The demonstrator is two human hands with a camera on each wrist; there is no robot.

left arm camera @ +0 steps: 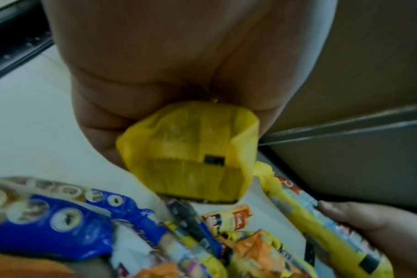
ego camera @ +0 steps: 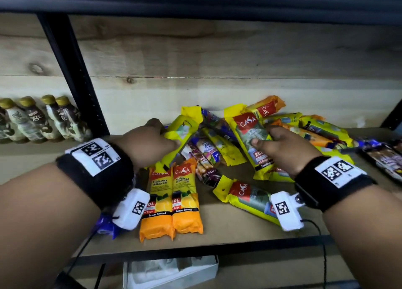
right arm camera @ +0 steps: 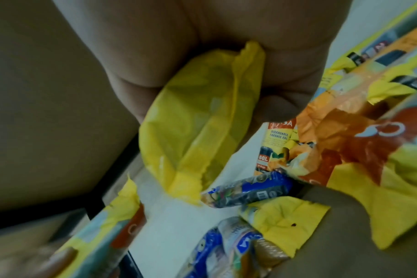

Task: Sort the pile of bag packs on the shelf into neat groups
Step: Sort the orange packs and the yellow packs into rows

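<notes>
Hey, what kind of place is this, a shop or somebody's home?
Most likely a shop or stockroom. Many identical retail packs lie on a brown board shelf in a black metal rack: two orange Casa garbage-bag packs side by side, yellow packs in both hands, and a row of gold-capped bottles alongside.

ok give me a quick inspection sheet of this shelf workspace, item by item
surface: brown shelf board, packs scattered on it.
job's things: two orange packs side by side at front; mixed pile of yellow, orange and blue packs behind; one yellow pack lying apart near the front.
clutter: blue pack partly hidden under the left wrist.
hands: left hand grips a yellow pack; right hand grips a yellow pack with a red label.
cables: black cable from the right wrist camera; another under the left arm.
surroundings: bottles in the next bay, wooden back wall, white box below.
</notes>
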